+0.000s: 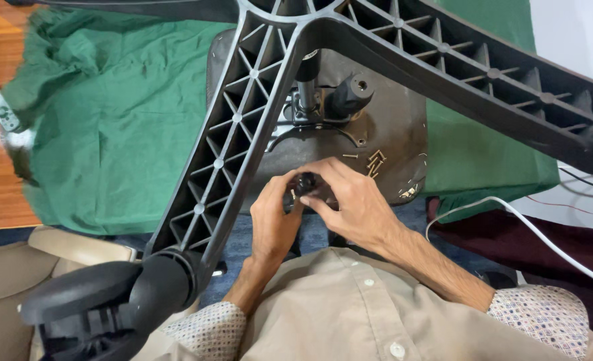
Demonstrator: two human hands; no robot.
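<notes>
Hands, left point(274, 217) and right point(350, 200), pinch a black knob point(304, 183) beside loose screws point(375, 162).

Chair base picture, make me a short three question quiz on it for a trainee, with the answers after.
1. True or false: both hands meet on one small black part.
2. What lies loose on the dark seat underside, right of the hands? A) brass-coloured screws B) a hammer C) a roll of tape
3. What colour is the cloth spread under the chair?

Key
1. True: the left hand and right hand close around it from either side, beside the ribbed black chair base.
2. A: the screws lie scattered there.
3. Green.
</notes>
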